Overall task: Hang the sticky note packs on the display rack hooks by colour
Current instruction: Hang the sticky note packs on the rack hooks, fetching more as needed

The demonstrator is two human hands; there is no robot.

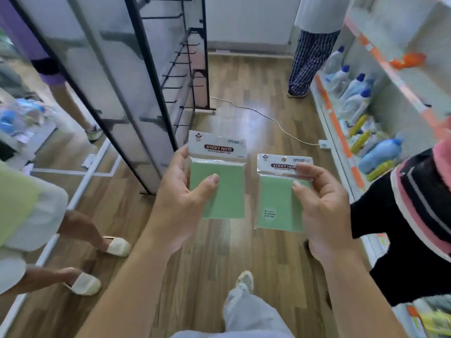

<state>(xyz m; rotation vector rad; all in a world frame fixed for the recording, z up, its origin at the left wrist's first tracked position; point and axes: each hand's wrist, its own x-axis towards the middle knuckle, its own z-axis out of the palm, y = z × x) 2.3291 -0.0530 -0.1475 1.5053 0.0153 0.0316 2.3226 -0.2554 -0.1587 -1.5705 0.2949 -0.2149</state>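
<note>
My left hand [180, 198] pinches one flat green sticky note pack in a clear plastic bag [220, 191]. At its 3 o'clock, my right hand [322, 206] pinches a second green pack [278, 206]. The black metal hook rack [152, 76] stands at 11 o'clock.

Bright, even light; floor [246, 123] glare (edges blurred, wide-angle bent).

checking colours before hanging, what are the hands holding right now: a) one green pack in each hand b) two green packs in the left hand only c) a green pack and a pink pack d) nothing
A: the left hand grips the left green pack and the right hand pinches the right green pack.
</note>
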